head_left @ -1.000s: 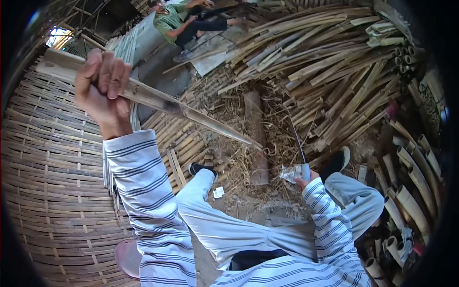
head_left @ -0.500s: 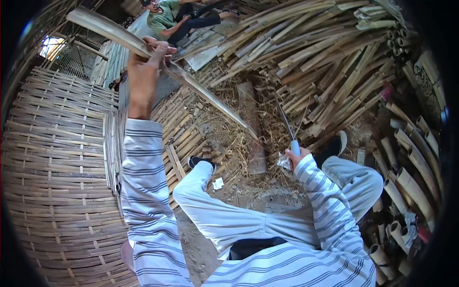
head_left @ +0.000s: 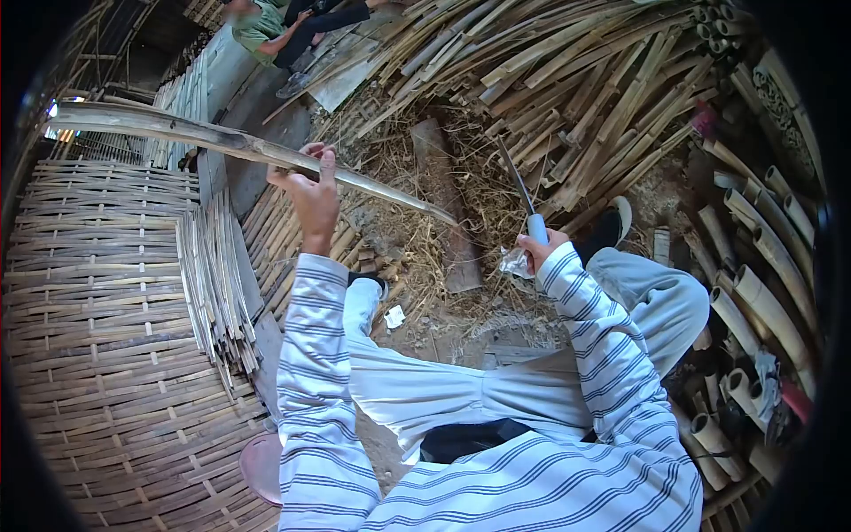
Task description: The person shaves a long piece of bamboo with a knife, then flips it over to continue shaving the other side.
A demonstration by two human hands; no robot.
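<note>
bamboo strip (head_left: 235, 143) slants through left hand (head_left: 312, 197); right hand (head_left: 544, 249) grips plain-handled knife (head_left: 536, 228).

left hand (head_left: 312, 197) has shifted down the bamboo strip (head_left: 226, 139)

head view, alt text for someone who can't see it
The wearer's left hand holds a bamboo strip, its tip over a wooden block; the right hand holds a knife. Woven matting lies left, piled bamboo right; another person sits beyond.
</note>
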